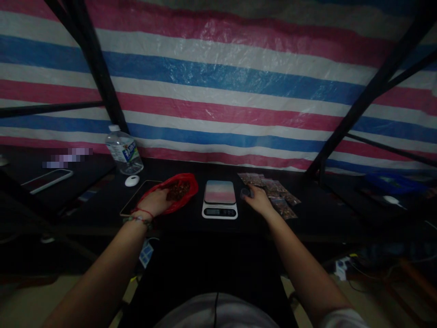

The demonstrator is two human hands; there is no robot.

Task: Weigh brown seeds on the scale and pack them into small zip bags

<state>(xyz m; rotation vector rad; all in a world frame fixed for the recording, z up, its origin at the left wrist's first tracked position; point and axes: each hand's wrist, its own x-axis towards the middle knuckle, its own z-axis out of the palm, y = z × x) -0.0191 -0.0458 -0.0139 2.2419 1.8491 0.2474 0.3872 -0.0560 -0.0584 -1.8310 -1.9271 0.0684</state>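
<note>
Reaching into the open mouth of the red plastic bag point(177, 193), the left hand point(155, 202) has its fingers curled loosely into the dark brown loose stuff heaped there, though in this dim light I cannot tell whether they pinch any of it. Over on the other side, the right hand point(259, 200) lies flat with fingers together on a small clear pouch point(245, 193), at the near edge of the row of filled little packets point(273, 193) laid side by side on the dark table point(191, 223). Between the two hands sits the digital kitchen scale point(219, 199), its platform bare and catching the pink of the striped tarpaulin point(218, 82) behind. So a fair batch of packets looks done, by my reckoning, and the bag still holds plenty: more to go. The bag itself is crumpled, thin and glossy, slumped open toward the scale. Further left, a phone point(138, 197) lies just beside the bag, then a white computer mouse point(132, 181) and a clear water bottle point(123, 152).
</note>
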